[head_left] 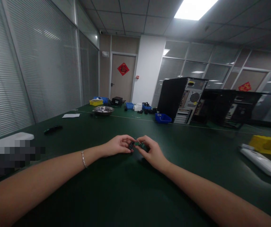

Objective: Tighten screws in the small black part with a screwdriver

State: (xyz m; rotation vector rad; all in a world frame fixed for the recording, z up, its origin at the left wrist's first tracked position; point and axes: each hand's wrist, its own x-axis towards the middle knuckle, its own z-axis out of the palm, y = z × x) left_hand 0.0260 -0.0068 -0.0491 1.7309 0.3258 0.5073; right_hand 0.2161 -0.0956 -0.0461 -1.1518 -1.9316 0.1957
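Near the middle of the green table, my left hand point(119, 145) pinches a small dark part point(131, 145) between thumb and fingers. Facing it from the right, my right hand point(150, 150) has its thumb and fingers closed on a small green circuit board point(140, 144). A thin light strip or wire shows between the fingertips at the board's upper left. The two parts are very close together; whether they touch cannot be made out. Both hands are just above the tabletop point(97, 189).
A black computer tower point(174, 97) stands behind a blue bin point(163, 118). A metal bowl point(103, 110), white paper point(71, 115) and dark tool point(53, 129) are at left. On the right are a yellow bin point(269, 145) and a white device point(263, 161).
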